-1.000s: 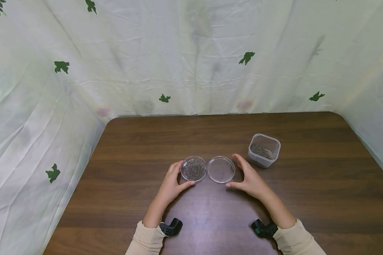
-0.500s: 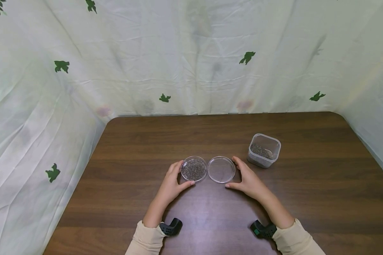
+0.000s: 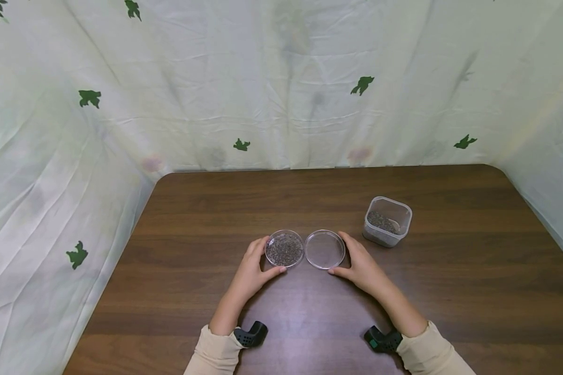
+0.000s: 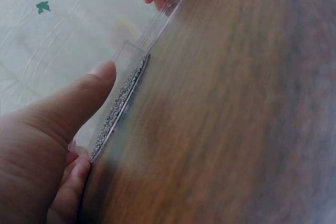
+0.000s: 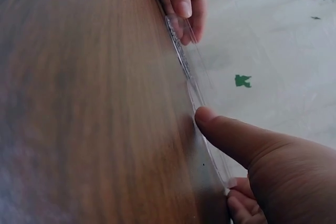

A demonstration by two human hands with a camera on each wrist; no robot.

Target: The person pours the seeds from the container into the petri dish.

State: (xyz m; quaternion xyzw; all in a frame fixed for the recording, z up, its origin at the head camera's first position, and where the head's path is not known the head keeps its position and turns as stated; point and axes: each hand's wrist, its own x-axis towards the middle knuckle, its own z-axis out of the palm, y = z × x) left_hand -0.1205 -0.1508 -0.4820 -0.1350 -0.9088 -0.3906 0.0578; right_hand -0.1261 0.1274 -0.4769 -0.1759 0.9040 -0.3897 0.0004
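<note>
A round clear petri dish (image 4: pixel 126 55) full of small grey granules (image 3: pixel 284 250) sits flat on the table. My left hand (image 3: pixel 252 269) grips it from the left, thumb at the near side and fingers round the far side. Directly to its right lies the clear petri dish lid (image 3: pixel 325 250), with nothing in it, its edge against or very close to the dish. Thumb and fingers of my right hand (image 3: pixel 363 269) hold this lid by its right side. In the right wrist view the thumb (image 5: pixel 207 116) meets the lid's edge.
Behind my right hand stands a clear plastic tub (image 3: pixel 380 238), uncovered, with more grey granules inside. The brown wooden table (image 3: pixel 216 203) ends at a pale curtain (image 3: pixel 286 104) at the back. Each wrist carries a black camera.
My right hand has moved slightly left and its fingers have closed in on the lid's edge. The left hand, dish and tub have stayed in place.
</note>
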